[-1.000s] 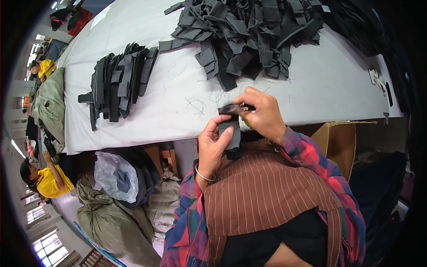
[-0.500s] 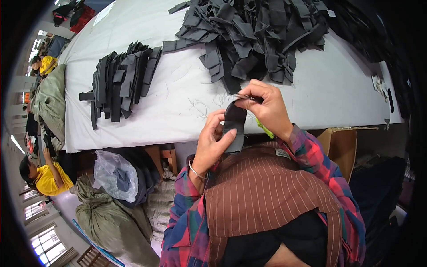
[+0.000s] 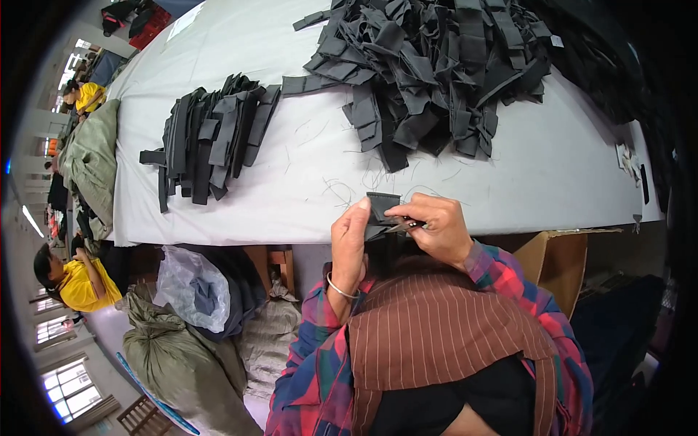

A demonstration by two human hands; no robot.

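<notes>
Over the near edge of the table, my left hand (image 3: pixel 350 240) pinches a dark grey fabric strip (image 3: pixel 383 206) between thumb and fingers. One short stitched end of the strip points up and away from me. My right hand (image 3: pixel 441 227) is closed on a small pair of thread snips (image 3: pixel 407 224), whose metal tips lie against the strip's right side. Part of the snips is hidden in my fingers. Beyond my hands rises a large heap of similar grey strips (image 3: pixel 414 80). A smaller, neater stack of strips (image 3: pixel 218 138) lies to the left.
Loose thread ends (image 3: pixel 374 178) litter the white tabletop (image 3: pixel 305 174). A cardboard box (image 3: pixel 556 265) stands below the edge at right. Lower left are a clear plastic bag (image 3: pixel 190 287) and a tied olive sack (image 3: pixel 178 356). Two people in yellow tops are farther left.
The strip has been turned so its stitched end faces up. Both hands shifted, the right one lower, and the snips now reach the strip's side. A bright green piece by the right hand is out of sight.
</notes>
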